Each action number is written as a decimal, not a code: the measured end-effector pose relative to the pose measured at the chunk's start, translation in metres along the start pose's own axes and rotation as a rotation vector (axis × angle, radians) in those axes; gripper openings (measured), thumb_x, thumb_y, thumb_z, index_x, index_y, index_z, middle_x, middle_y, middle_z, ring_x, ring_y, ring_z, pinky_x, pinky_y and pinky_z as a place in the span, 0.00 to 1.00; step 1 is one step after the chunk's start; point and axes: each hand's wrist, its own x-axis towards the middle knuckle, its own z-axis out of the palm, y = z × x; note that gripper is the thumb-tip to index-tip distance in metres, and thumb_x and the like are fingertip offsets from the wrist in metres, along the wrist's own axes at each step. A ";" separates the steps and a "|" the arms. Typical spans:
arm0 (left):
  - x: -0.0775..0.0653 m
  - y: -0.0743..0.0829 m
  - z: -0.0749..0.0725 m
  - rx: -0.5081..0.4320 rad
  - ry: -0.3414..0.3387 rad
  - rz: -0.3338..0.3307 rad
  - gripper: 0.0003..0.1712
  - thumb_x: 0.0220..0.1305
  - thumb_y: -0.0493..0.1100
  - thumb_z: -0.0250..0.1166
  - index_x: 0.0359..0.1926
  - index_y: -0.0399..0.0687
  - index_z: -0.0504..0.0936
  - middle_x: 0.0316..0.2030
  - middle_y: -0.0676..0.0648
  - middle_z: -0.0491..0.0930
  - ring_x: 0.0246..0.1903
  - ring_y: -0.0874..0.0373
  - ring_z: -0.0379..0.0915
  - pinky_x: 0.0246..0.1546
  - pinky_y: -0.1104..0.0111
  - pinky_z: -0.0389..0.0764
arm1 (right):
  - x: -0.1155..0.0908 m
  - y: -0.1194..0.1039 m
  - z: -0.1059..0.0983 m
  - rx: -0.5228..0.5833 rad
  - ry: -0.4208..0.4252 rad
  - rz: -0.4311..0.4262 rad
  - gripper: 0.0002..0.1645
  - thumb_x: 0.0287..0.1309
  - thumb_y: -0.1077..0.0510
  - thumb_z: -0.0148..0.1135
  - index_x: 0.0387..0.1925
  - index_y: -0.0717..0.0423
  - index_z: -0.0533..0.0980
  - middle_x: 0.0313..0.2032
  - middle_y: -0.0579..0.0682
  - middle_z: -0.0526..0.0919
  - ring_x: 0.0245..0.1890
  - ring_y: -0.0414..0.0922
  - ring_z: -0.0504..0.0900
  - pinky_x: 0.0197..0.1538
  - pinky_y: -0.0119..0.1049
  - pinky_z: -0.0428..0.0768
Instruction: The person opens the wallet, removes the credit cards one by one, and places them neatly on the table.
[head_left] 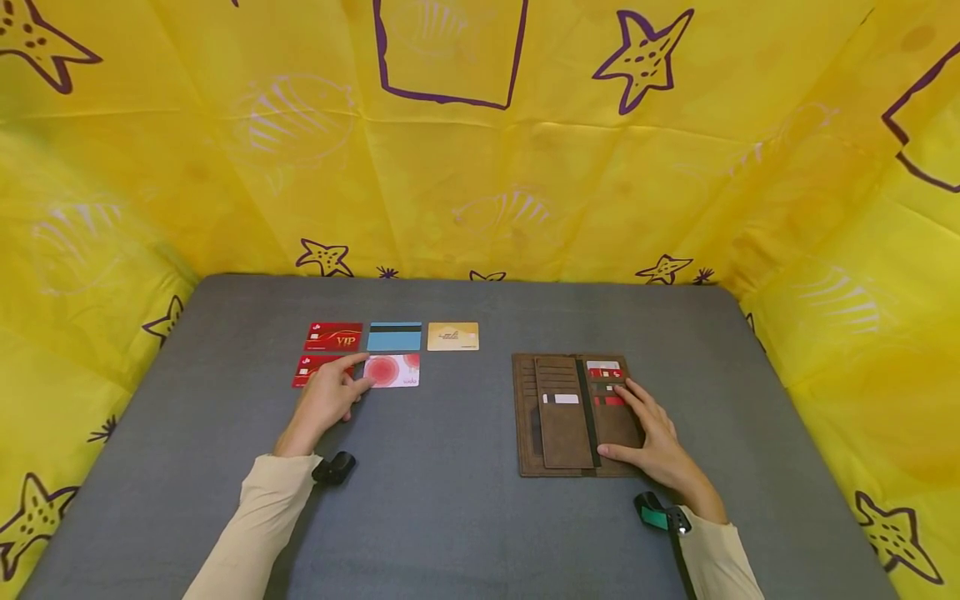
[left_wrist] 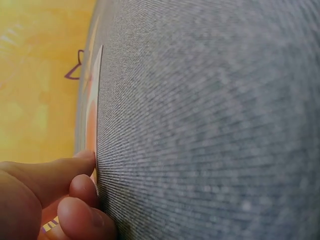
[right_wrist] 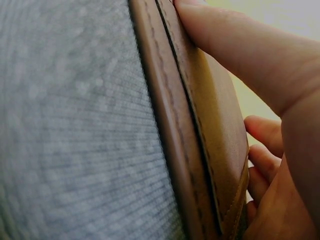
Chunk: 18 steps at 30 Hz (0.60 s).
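Note:
In the head view, my left hand (head_left: 327, 393) pinches the left end of a white card with pink and red circles (head_left: 393, 372), index finger at its far edge and thumb at its near edge. The card lies about flat on the table; the left wrist view shows the thumb against the card's edge (left_wrist: 92, 120). My right hand (head_left: 656, 437) rests on the right side of an open brown wallet (head_left: 566, 437), its fingers spread and relaxed. Red and white cards (head_left: 604, 372) sit in the wallet's right slots, and a white card (head_left: 561, 399) in its middle flap.
Behind the left hand, a red VIP card (head_left: 333, 337), a blue card with a black stripe (head_left: 394, 337) and a gold card (head_left: 453, 337) lie in a row. Another red card (head_left: 306, 371) is partly under the left hand. Yellow cloth (head_left: 480, 167) surrounds the grey table (head_left: 450, 525).

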 end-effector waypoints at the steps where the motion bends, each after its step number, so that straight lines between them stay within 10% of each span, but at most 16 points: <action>1: 0.000 0.000 0.000 0.002 -0.002 -0.004 0.34 0.67 0.47 0.65 0.71 0.45 0.67 0.20 0.47 0.73 0.12 0.55 0.70 0.19 0.67 0.68 | 0.000 0.000 0.000 -0.001 0.000 -0.002 0.58 0.45 0.48 0.78 0.74 0.53 0.58 0.77 0.59 0.49 0.72 0.69 0.47 0.62 0.73 0.45; 18: -0.003 0.003 0.003 -0.003 0.040 0.004 0.32 0.67 0.47 0.65 0.70 0.45 0.69 0.21 0.46 0.74 0.12 0.56 0.69 0.18 0.68 0.68 | 0.000 0.002 0.000 -0.006 0.000 -0.038 0.58 0.45 0.49 0.78 0.74 0.56 0.58 0.76 0.62 0.50 0.71 0.72 0.48 0.62 0.74 0.45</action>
